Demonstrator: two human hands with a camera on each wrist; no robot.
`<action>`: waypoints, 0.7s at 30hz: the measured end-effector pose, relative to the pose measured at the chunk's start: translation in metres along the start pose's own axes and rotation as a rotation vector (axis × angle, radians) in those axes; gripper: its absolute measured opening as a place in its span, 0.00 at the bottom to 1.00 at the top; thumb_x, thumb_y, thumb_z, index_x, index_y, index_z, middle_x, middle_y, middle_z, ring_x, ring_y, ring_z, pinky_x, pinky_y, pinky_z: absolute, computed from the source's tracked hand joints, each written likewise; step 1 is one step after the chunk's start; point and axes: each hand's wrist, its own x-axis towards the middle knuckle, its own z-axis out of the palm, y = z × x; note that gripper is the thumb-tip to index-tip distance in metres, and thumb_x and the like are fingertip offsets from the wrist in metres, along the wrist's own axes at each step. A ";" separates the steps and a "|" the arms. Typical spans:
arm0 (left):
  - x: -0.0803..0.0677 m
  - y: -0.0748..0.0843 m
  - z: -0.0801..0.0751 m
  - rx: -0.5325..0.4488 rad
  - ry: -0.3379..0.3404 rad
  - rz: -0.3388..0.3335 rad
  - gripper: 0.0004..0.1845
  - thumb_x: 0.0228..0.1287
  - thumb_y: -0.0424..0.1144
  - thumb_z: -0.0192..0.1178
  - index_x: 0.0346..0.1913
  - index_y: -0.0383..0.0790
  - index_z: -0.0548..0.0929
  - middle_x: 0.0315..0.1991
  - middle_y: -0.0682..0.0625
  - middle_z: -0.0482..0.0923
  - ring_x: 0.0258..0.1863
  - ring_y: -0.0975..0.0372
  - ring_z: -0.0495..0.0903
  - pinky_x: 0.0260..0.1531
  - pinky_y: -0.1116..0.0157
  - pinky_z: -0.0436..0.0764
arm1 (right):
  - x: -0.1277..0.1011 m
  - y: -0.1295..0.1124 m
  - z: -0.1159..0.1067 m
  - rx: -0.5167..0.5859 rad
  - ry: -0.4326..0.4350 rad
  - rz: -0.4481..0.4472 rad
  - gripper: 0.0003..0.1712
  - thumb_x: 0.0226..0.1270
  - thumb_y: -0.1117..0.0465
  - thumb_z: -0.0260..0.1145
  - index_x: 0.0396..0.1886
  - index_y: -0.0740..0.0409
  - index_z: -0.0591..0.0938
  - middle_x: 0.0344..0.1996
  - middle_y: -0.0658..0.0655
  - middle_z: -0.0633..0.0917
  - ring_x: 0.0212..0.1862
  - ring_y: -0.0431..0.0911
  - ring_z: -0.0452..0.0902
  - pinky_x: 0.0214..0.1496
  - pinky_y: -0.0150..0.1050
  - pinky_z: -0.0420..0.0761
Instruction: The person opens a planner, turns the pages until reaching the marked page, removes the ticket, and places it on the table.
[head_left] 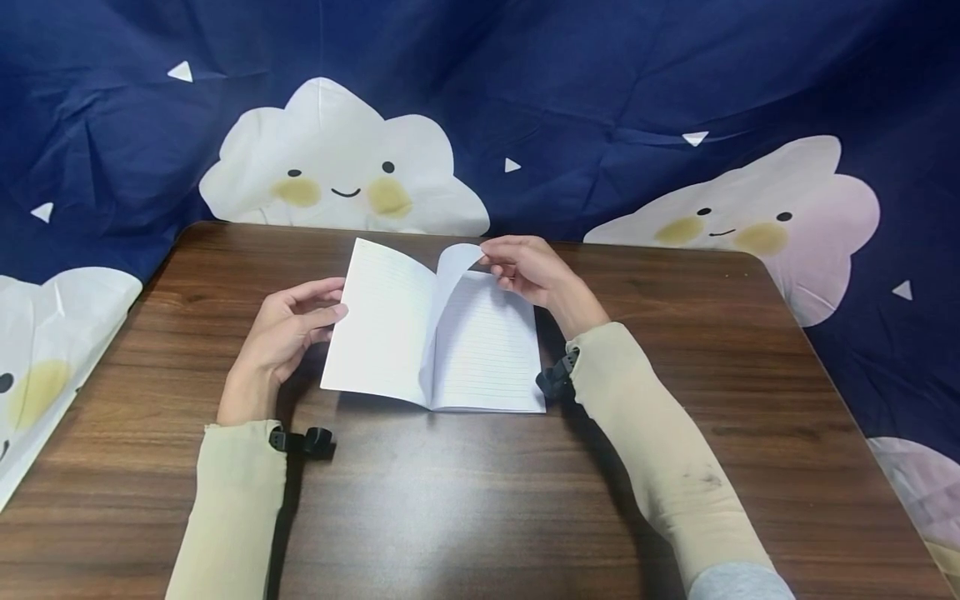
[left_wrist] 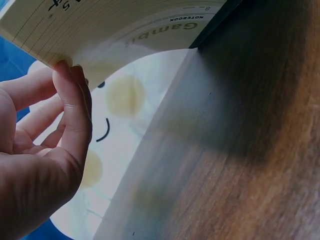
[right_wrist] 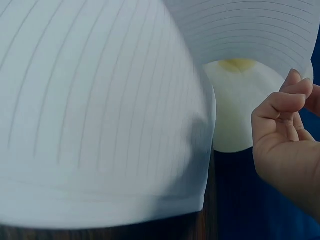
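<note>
Open notebook [head_left: 435, 333] at the table's [head_left: 480, 500] middle, spine running near to far, lined pages up. Left half lifted off the wood, tilted up toward the left, propped by the left hand [head_left: 288, 333]: thumb on the page's left edge, fingers [left_wrist: 75, 110] curled under it against the cover, as the left wrist view shows with the printed cover arching overhead. Likely held that way to keep the turned pages from flopping back and to leave room for the next leaf to land.

Right half flat on the table. One leaf [head_left: 453, 267] raised from it, bowed over toward the spine, its far right corner pinched between thumb and fingertips of the right hand [head_left: 528, 271]. Right wrist view confirms: fingertips [right_wrist: 287, 102] closed narrowly on the sheet's edge, the leaf curving up and away to the left. A light pinch at the corner suits a single thin sheet, separating it without creasing.

Relative to the grips: notebook between both hands, left hand at its left edge, right hand at its far right corner, above the flat page. Navy cloud-print cloth [head_left: 675, 100] behind and around the table.
</note>
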 end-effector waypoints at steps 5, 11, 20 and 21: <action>0.000 0.001 0.002 -0.008 0.005 -0.004 0.19 0.64 0.23 0.67 0.58 0.32 0.83 0.41 0.48 0.81 0.33 0.63 0.83 0.30 0.68 0.83 | 0.000 0.002 0.008 0.003 -0.017 0.004 0.09 0.74 0.71 0.60 0.34 0.61 0.84 0.27 0.56 0.85 0.21 0.39 0.71 0.20 0.28 0.69; 0.000 0.002 0.002 0.003 0.002 -0.008 0.21 0.65 0.24 0.66 0.60 0.30 0.81 0.42 0.48 0.81 0.34 0.62 0.84 0.30 0.68 0.83 | 0.002 0.004 0.017 0.006 -0.032 0.002 0.07 0.74 0.72 0.61 0.36 0.61 0.83 0.28 0.57 0.85 0.21 0.40 0.71 0.21 0.28 0.69; 0.000 0.003 0.001 0.005 -0.011 -0.005 0.22 0.65 0.25 0.66 0.62 0.29 0.79 0.42 0.48 0.81 0.34 0.62 0.83 0.30 0.68 0.83 | 0.005 0.007 0.030 0.012 -0.042 -0.006 0.04 0.75 0.71 0.60 0.40 0.63 0.81 0.28 0.55 0.85 0.22 0.39 0.71 0.21 0.27 0.69; 0.000 0.003 0.000 0.005 -0.011 -0.004 0.22 0.65 0.25 0.66 0.61 0.30 0.79 0.42 0.48 0.81 0.34 0.62 0.83 0.30 0.68 0.83 | 0.006 0.007 0.031 0.012 -0.043 -0.007 0.04 0.75 0.71 0.60 0.40 0.63 0.81 0.28 0.55 0.85 0.22 0.39 0.71 0.21 0.28 0.68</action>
